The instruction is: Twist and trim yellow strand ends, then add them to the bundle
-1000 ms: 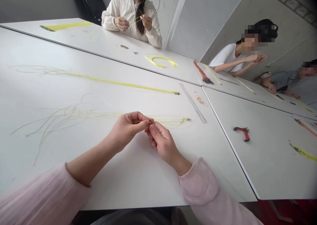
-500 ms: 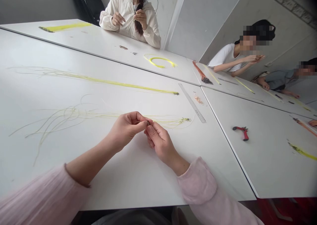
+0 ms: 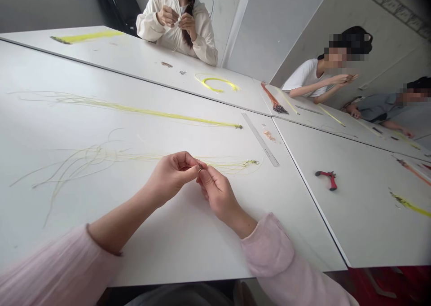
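Note:
My left hand (image 3: 175,176) and my right hand (image 3: 217,189) meet above the white table (image 3: 188,243), fingertips pinched together. Between them is something small and dark, perhaps a hook, too small to make out. A thin line shows at my left fingers. Behind my hands lies a loose bundle of pale yellow lines (image 3: 141,156), with small hooks (image 3: 251,163) at its right end. Farther back stretches a tighter yellow bundle (image 3: 161,114) with a dark tip.
A steel ruler (image 3: 261,140) lies right of the bundles, beside small orange bits (image 3: 270,136). Red-handled pliers (image 3: 328,178) rest on the right table. Across the tables sit several people, near a yellow coil (image 3: 215,80) and an orange bundle (image 3: 272,98).
My hands stay nearly in place, with the fingertips shifted slightly. The person opposite has brought both hands closer together.

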The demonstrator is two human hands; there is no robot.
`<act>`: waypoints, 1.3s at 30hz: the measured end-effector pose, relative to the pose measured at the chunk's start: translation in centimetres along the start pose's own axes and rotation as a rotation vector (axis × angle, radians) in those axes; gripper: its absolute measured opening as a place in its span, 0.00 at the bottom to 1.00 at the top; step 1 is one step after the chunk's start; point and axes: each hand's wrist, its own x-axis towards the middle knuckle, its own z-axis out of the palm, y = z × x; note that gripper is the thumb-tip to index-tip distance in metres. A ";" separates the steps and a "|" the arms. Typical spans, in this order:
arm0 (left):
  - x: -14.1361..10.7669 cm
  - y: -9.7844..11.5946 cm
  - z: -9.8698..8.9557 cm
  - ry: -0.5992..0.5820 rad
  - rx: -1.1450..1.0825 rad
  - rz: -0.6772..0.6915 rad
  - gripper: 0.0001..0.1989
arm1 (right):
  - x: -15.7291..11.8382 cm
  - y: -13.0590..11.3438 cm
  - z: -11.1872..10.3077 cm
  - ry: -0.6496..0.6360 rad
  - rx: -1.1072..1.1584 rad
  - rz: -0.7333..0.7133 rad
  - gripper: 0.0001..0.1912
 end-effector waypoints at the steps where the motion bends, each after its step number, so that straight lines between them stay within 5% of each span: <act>1: 0.0 0.0 0.0 -0.001 -0.006 -0.001 0.06 | 0.0 -0.1 0.0 -0.011 0.008 -0.003 0.20; 18: 0.1 -0.2 -0.1 -0.001 -0.019 0.013 0.06 | -0.1 -0.1 -0.2 -0.018 -0.003 -0.045 0.16; 22: 0.1 -0.2 -0.2 0.042 -0.035 0.015 0.07 | -0.1 -0.5 -0.7 0.093 0.007 -0.123 0.11; 26: 0.1 -0.3 -0.1 -0.026 -0.068 -0.004 0.09 | 0.2 -0.9 -1.5 0.182 -0.096 -0.202 0.10; 39: 0.2 -0.8 -0.5 -0.169 -0.032 -0.028 0.09 | 0.3 -1.0 -1.8 0.153 -0.171 -0.282 0.09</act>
